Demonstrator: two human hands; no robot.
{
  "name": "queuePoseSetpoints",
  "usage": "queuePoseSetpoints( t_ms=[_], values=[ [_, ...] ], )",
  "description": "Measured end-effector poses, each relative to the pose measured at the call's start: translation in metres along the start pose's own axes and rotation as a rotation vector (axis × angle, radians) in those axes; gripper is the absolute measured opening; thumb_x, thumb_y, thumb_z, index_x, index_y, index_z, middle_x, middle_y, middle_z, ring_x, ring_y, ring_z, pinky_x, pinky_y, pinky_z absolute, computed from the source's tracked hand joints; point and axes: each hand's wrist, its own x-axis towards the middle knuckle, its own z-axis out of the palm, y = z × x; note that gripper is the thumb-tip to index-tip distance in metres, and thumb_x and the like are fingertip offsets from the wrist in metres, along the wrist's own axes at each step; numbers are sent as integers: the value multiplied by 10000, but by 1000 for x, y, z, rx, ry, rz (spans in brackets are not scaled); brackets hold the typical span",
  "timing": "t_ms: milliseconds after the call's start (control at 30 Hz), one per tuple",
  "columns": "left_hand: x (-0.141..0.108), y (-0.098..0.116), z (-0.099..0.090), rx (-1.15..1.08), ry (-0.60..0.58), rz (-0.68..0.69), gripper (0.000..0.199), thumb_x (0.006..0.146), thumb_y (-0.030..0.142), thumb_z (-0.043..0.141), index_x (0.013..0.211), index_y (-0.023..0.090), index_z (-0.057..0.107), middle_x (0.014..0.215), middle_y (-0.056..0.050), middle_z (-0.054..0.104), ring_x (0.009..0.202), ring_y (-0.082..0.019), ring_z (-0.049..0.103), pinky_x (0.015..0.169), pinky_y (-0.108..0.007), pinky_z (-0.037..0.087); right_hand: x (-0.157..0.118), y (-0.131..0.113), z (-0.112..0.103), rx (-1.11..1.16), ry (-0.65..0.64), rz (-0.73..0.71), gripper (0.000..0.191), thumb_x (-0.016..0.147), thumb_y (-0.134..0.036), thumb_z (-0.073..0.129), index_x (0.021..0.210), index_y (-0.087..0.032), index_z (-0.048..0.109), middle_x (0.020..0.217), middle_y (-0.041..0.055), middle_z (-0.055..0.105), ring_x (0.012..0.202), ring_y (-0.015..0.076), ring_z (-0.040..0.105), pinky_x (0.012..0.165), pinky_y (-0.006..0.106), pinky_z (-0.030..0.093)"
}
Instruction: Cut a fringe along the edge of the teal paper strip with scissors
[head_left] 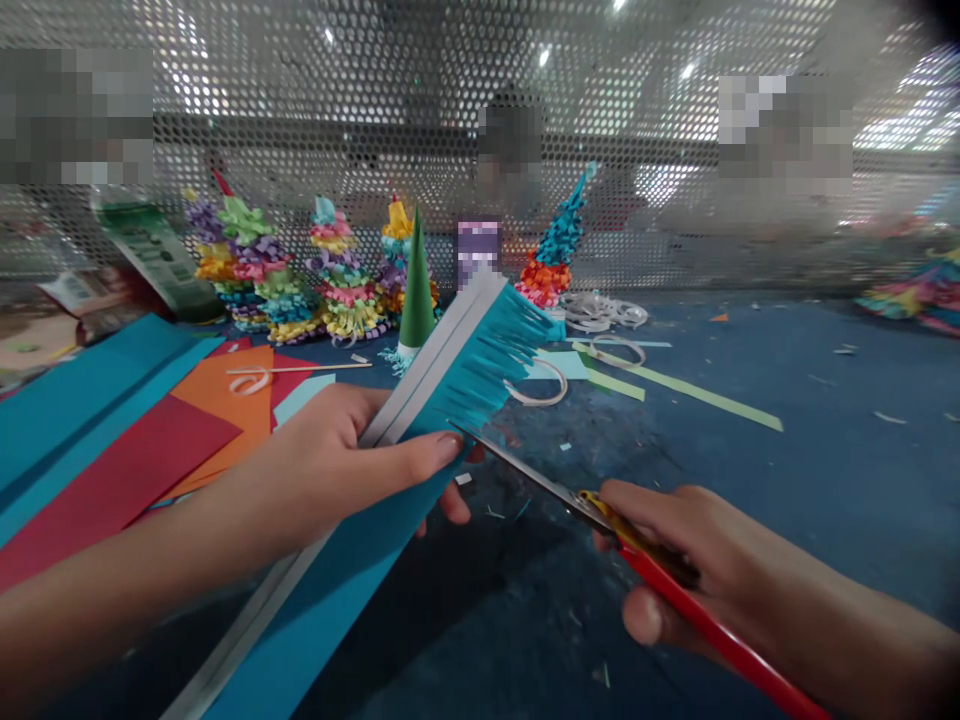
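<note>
L hand (352, 465) pinches blue strip (337, 580), thumb atop, prob. to steady it nr fringe (480, 365); R hand (712, 560), wrapped round scissors (660, 582) R of strip, angles them over its edge.

There is one pair of scissors (637, 560), one bottle (159, 255), one plain cone (417, 300).

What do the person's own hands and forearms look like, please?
The left hand and right hand are without gloves; no ring, watch or bracelet shows. The left forearm has no sleeve as far as the picture reaches. The right wrist is bare; beyond it, the picture is too dark to tell.
</note>
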Motion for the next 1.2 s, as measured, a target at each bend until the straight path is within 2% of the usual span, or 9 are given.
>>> queuePoseSetpoints(
  t_ms=[133, 333, 433, 567, 733, 900, 1000, 1100, 1200],
  values=[
    [3, -6, -2, -3, -30, 23, 239, 820, 412, 797, 918, 198, 760, 677, 1, 824, 554, -153, 700, 521, -193, 550, 1, 3, 1, 44, -14, -11, 197, 857, -335, 634, 731, -261, 502, 645, -23, 749, 511, 136, 540, 487, 248, 329],
    [4, -5, -2, 0, -33, 43, 183, 831, 381, 783, 840, 202, 749, 673, 12, 821, 557, -143, 691, 532, -187, 550, 5, 6, -1, 68, -39, -60, 181, 927, -281, 581, 756, -262, 522, 672, -37, 777, 520, 136, 597, 484, 239, 344],
    [6, -6, -3, -9, -86, 67, 183, 830, 380, 787, 807, 202, 753, 677, 3, 824, 545, -151, 693, 522, -200, 560, 5, 9, 0, 40, -25, -34, 226, 882, -343, 657, 724, -256, 520, 639, -45, 730, 529, 131, 540, 496, 248, 340],
    [7, -9, -6, -15, -83, 78, 169, 838, 353, 786, 772, 201, 762, 674, 5, 829, 539, -139, 695, 515, -180, 557, 3, 7, -1, -21, -4, 4, 297, 781, -425, 739, 701, -252, 511, 593, -55, 612, 539, 127, 425, 494, 260, 314],
    [8, -10, -7, -32, -126, 111, 174, 863, 326, 780, 730, 215, 784, 674, 14, 830, 554, -132, 713, 511, -156, 538, 1, -6, -5, -28, -17, 51, 363, 753, -523, 749, 704, -259, 505, 625, -30, 584, 547, 139, 410, 471, 257, 282],
    [9, -6, -6, -6, -115, 121, 181, 827, 337, 799, 678, 236, 780, 614, -5, 793, 552, -172, 715, 492, -201, 514, 1, -7, -7, -27, -25, -13, 434, 830, -640, 680, 726, -263, 494, 619, -34, 555, 523, 131, 400, 454, 253, 292],
    [8, -6, -5, -13, -120, 119, 176, 821, 330, 784, 678, 228, 771, 633, -1, 802, 557, -161, 714, 507, -194, 520, -2, -1, -7, -34, -36, -76, 488, 865, -706, 658, 749, -264, 487, 608, -49, 539, 508, 122, 382, 447, 252, 290],
    [8, -6, -5, -30, -123, 104, 174, 824, 326, 771, 691, 213, 766, 644, 15, 810, 557, -130, 710, 521, -160, 524, -4, 2, -8, -75, -28, -126, 470, 897, -697, 625, 771, -264, 493, 626, -51, 535, 517, 124, 373, 460, 263, 294],
    [9, -7, -5, -40, -124, 77, 174, 834, 324, 769, 711, 202, 768, 634, 18, 808, 544, -117, 704, 498, -141, 512, -3, 2, -7, -117, -31, -94, 442, 910, -678, 589, 787, -262, 505, 650, -40, 550, 538, 133, 375, 483, 276, 305]
  ],
)
